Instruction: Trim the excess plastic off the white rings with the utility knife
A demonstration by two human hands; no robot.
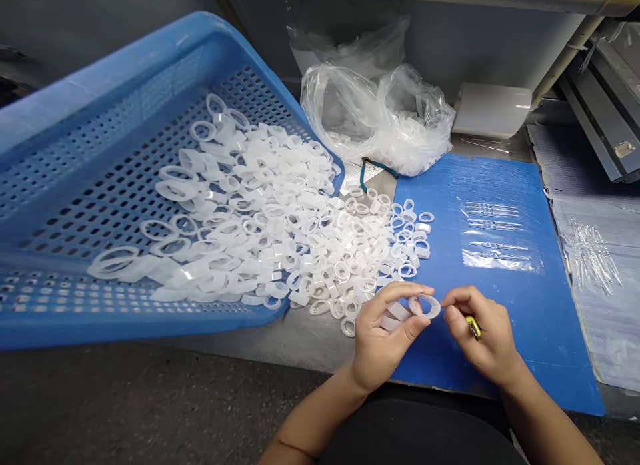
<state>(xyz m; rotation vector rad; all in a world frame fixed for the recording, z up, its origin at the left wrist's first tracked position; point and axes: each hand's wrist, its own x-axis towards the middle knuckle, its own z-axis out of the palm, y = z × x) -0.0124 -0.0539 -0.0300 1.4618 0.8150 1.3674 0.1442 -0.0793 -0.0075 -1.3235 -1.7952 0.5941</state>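
Left hand (385, 338) curled, thumb and fingers pinching a translucent white plastic ring (425, 297) by its band, held up over the near-left corner of a blue corrugated plastic sheet (540, 318). Right hand (484, 332) closed around a small yellow object (473, 327), fingertips just beside the ring; contact between them unclear.

Ring judged light, slightly flexible, perhaps slippery: take it by the outer band. Smooth, wide-banded, semi-clear.

Left of the hands, a heap of similar rings (300, 245) lies across a tilted blue perforated plastic basket (100, 98) and a grey metal tabletop (310, 338) — a few stray onto the sheet. Far side: clear plastic bag (380, 112), rings inside.
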